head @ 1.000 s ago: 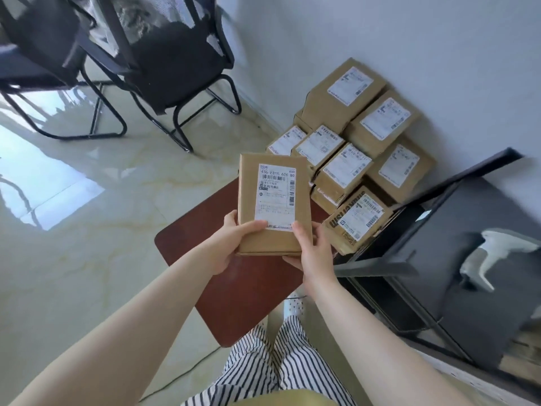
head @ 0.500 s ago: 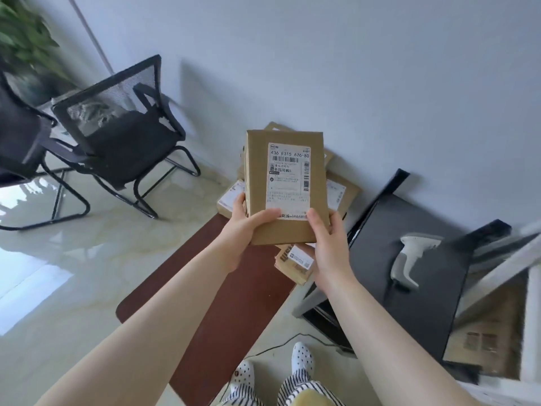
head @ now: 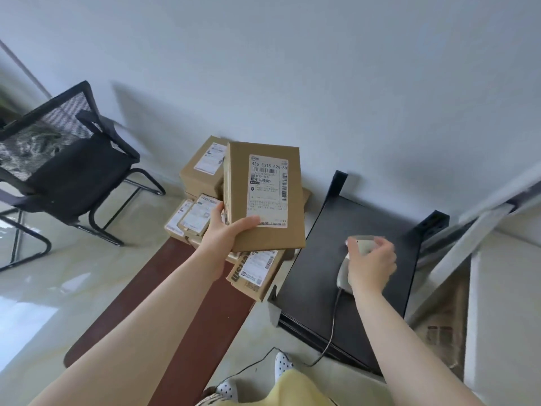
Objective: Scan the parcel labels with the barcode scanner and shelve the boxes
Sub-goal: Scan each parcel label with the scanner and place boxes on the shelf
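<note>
Left hand (head: pixel 225 230) grip is clamped on the lower left corner of the held box (head: pixel 263 197), thumb on the label face; flat stiff cardboard, looks light enough for one hand, label (head: pixel 268 190) slick so keep to the edges. Just behind that grip sits the box pile (head: pixel 199 194) on the floor, black chair (head: pixel 67 168) well left. Right hand (head: pixel 370 265) grip curls round the barcode scanner (head: pixel 344 273) on the black shelf (head: pixel 319 259); its cable (head: pixel 330 332) could snag.

A person's left hand (head: pixel 225 232) holds a labelled parcel (head: pixel 265 197) above a pile of boxes (head: pixel 202 200), while the right hand (head: pixel 370 266) grips the barcode scanner (head: pixel 355 263) on a black shelf (head: pixel 336 288) beside the pile.
</note>
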A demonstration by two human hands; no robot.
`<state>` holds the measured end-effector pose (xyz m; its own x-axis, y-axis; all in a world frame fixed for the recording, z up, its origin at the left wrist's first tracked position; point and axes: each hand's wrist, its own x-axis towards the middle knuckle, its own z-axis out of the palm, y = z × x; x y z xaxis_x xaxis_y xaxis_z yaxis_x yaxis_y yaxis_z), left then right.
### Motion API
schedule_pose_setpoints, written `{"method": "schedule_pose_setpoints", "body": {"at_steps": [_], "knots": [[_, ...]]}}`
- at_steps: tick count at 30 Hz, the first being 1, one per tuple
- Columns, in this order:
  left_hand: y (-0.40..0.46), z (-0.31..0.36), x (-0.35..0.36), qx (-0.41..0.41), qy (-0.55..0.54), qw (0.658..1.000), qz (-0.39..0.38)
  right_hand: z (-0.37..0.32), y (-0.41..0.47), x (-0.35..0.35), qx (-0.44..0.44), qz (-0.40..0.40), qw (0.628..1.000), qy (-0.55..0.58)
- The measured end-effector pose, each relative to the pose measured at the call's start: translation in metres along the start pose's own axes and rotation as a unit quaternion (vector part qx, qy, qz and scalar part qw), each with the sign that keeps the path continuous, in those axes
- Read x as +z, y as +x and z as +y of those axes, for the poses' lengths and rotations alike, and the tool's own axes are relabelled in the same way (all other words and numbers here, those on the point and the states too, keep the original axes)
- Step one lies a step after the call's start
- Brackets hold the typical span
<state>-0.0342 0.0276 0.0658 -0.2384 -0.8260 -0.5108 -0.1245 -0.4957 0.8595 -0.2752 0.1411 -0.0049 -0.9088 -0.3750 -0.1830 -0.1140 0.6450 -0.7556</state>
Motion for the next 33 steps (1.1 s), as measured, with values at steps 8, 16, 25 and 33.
{"method": "schedule_pose_setpoints", "body": {"at_steps": [8,16,25,33], "knots": [[-0.001,-0.009,0.007,-0.03,0.022,0.998,0.043,0.039,0.021,0.032,0.066,-0.048,0.991,-0.109],[-0.006,-0.013,-0.003,-0.042,0.032,0.997,0.058,0.051,0.032,0.037,0.093,-0.083,0.986,-0.107],[-0.006,-0.012,-0.025,-0.049,0.041,0.996,0.058,0.029,0.042,0.027,0.138,-0.114,0.979,0.102],[-0.003,0.0,-0.048,-0.039,0.057,0.997,0.036,-0.07,0.019,-0.022,-0.033,-0.498,0.811,0.305]]}}
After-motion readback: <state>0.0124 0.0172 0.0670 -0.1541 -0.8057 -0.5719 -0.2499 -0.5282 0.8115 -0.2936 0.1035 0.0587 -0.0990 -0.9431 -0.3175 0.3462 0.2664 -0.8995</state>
